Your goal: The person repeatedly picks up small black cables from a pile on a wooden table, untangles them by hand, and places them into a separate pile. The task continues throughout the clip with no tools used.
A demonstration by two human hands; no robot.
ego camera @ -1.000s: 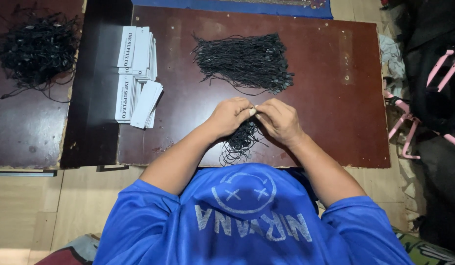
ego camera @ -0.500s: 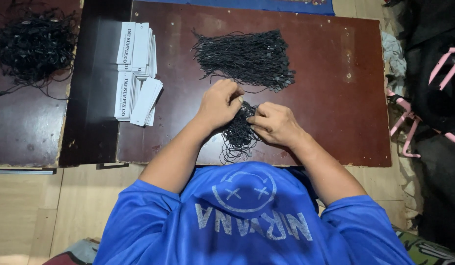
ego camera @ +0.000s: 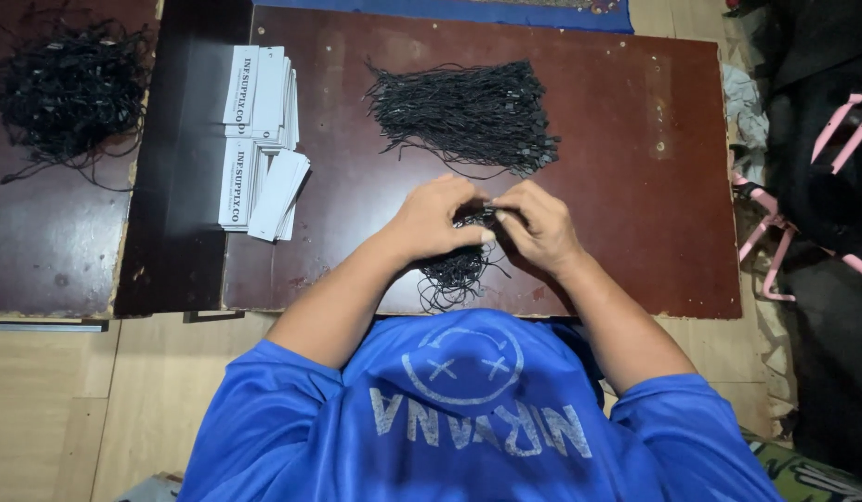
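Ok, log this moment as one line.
left hand and right hand: pinching black cords | cord pile behind | white tags left

Both forearms angle inward, elbows out, hands meeting at centre. Left hand point(ego camera: 437, 220) curled, knuckles up, fingertips pinched toward the right. Right hand point(ego camera: 538, 223) mirrors it, fingers bent, thumb and forefinger pinched, tips nearly touching the left's.

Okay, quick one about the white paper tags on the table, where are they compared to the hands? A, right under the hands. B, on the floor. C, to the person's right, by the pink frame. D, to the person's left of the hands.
D: the white paper tags lie stacked on the dark table, off to the person's left of the left hand and right hand, which meet over a small bunch of black strings.
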